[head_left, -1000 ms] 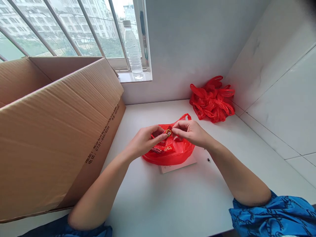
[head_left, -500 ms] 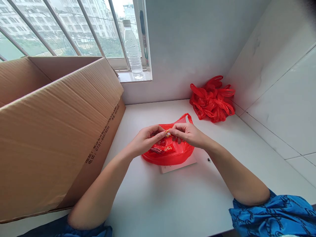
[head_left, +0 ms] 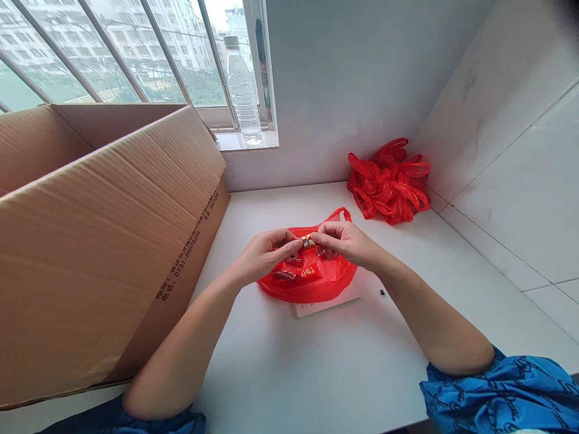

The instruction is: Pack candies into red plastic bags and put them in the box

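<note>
Over one red bag (head_left: 312, 292) on the worktop (head_left: 271, 367), your left hand (head_left: 268, 256) and right hand (head_left: 346, 242) pinch one small gold packet (head_left: 308, 241), each grip at one side; one cardboard box (head_left: 113, 253) stands left, one bottle (head_left: 244, 90) far.

Gold and white flashed on small wrapped piece (head_left: 308, 242)! Bag (head_left: 312, 294) blazed red, packet (head_left: 310, 271) answered red too, yellowish lettering across it. Bundled bags (head_left: 389, 190): red again! Tabletop (head_left: 280, 374) came up plain white, carton (head_left: 113, 241) brown with black print. Bottle (head_left: 244, 90) was colourless, cap (head_left: 231, 42) whitish. Wall (head_left: 344, 78) read cool grey, tiles (head_left: 520, 211) pale with darker seams. And right sleeve (head_left: 502, 392), vivid blue, dark script scrawled throughout!
</note>
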`<state>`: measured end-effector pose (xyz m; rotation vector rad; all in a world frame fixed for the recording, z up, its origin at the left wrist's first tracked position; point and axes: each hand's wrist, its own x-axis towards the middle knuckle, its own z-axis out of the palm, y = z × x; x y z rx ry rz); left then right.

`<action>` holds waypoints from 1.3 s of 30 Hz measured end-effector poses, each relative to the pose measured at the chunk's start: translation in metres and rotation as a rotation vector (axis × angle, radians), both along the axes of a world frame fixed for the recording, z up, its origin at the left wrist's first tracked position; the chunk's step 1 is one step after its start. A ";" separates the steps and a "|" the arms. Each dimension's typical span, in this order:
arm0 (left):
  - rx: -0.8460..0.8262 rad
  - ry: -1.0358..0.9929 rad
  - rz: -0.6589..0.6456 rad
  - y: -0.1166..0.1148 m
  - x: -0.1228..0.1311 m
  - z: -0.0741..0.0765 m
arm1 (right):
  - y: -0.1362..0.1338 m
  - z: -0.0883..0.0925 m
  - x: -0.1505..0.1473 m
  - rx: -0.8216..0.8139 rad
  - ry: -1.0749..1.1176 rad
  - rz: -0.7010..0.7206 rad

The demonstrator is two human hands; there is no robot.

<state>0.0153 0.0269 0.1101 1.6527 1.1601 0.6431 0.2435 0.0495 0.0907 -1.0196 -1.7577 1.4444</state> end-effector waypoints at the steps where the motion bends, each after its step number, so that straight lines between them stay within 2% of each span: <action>1: 0.012 0.004 0.001 0.000 -0.001 -0.001 | -0.001 0.001 0.000 0.007 -0.004 -0.007; 9: 0.166 0.106 0.002 -0.001 -0.001 -0.005 | -0.003 0.004 0.000 0.071 -0.045 0.002; 16: 0.192 0.132 -0.037 -0.002 -0.001 -0.003 | -0.002 -0.001 0.001 0.055 0.016 -0.001; 25: 0.321 0.074 0.058 -0.003 0.005 -0.006 | -0.003 0.001 0.000 0.064 0.027 -0.008; 33: 0.183 -0.161 0.096 -0.003 0.012 -0.012 | -0.001 -0.002 -0.002 -0.003 0.079 -0.017; 39: 0.099 -0.137 0.076 -0.001 0.011 -0.011 | 0.001 0.001 -0.001 0.000 0.102 -0.086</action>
